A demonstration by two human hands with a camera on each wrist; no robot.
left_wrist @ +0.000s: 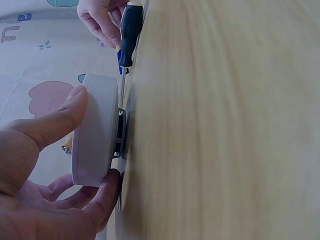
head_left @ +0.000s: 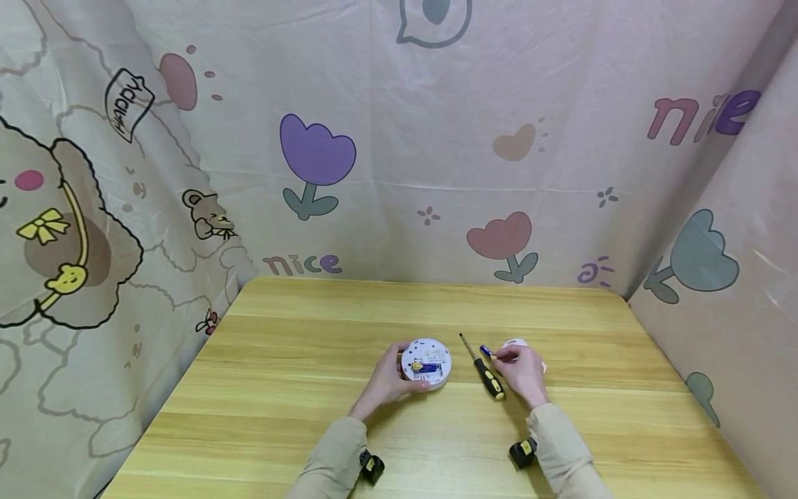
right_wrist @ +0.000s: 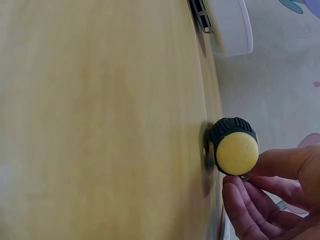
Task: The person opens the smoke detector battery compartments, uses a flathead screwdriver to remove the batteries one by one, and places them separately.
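Note:
My left hand [head_left: 389, 378] grips a round white device [head_left: 439, 353] by its rim, thumb on one side and fingers on the other. Its open face is up in the head view, showing a blue battery [head_left: 427, 369] in a slot; a gold battery end [left_wrist: 67, 144] sticks out above it in the left wrist view. My right hand [head_left: 522, 371] pinches a blue-and-yellow battery [head_left: 486, 351] low over the table. Beside it lies a black-and-yellow screwdriver [head_left: 489, 378], whose handle end [right_wrist: 237, 153] hides part of the fingertips in the right wrist view.
A white piece [head_left: 515, 342] lies partly hidden behind the right hand. Everything stands on a wooden table [head_left: 299, 346], with a printed cloth [head_left: 386, 138] hanging behind it and at both sides. Small black-and-yellow wrist units [head_left: 522, 453] sit at both sleeves.

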